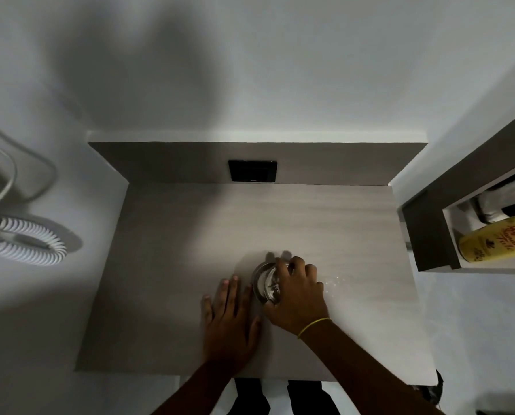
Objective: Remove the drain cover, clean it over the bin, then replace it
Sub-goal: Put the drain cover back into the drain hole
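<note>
Under our right hand (298,298) sits the round drain cover (266,283), fingers curled around its rim; our left hand (229,319) lies flat and empty just beside it.

Two bare hands are in view: one left hand (231,317) and one right hand (296,298). There is one round shiny metal drain cover (265,283), one thin yellow wrist band (313,326), one black rectangular wall plate (252,171), one yellow labelled bottle (495,242), one white ribbed coiled hose (26,244), and one pale grey wood-grain counter (190,250).
</note>
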`<control>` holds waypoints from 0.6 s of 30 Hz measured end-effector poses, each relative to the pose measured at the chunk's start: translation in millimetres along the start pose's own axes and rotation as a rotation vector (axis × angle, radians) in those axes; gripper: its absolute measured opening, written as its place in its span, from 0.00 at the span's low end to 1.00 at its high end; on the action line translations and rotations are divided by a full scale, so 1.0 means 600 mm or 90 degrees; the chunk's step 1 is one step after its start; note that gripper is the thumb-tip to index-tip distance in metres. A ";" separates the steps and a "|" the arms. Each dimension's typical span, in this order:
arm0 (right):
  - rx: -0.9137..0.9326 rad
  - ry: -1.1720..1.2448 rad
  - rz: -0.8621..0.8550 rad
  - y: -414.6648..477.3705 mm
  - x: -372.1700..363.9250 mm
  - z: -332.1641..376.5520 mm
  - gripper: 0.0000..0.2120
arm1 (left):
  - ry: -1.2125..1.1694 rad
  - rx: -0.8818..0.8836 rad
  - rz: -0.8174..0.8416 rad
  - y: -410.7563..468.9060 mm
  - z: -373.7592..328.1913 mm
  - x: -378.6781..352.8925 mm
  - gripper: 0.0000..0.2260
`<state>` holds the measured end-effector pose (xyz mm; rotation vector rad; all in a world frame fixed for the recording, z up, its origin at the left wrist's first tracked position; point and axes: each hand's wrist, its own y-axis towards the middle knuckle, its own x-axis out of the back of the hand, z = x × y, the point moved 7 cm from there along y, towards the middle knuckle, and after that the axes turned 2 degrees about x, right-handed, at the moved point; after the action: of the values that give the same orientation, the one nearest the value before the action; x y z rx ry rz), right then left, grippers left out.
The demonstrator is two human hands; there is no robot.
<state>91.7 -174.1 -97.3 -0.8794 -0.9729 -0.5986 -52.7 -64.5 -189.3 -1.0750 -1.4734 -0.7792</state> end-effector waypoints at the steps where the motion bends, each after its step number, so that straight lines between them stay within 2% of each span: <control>1: 0.009 -0.009 0.002 0.003 -0.003 0.007 0.44 | 0.001 -0.002 0.003 0.000 -0.002 0.000 0.37; 18: 0.066 -0.046 0.008 0.021 -0.034 0.045 0.44 | 0.001 -0.003 0.029 0.001 0.001 -0.008 0.36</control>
<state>80.3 -143.5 -112.5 -0.8193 -1.0530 -0.5040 -52.6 -64.9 -193.9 -1.1066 -1.4414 -0.7519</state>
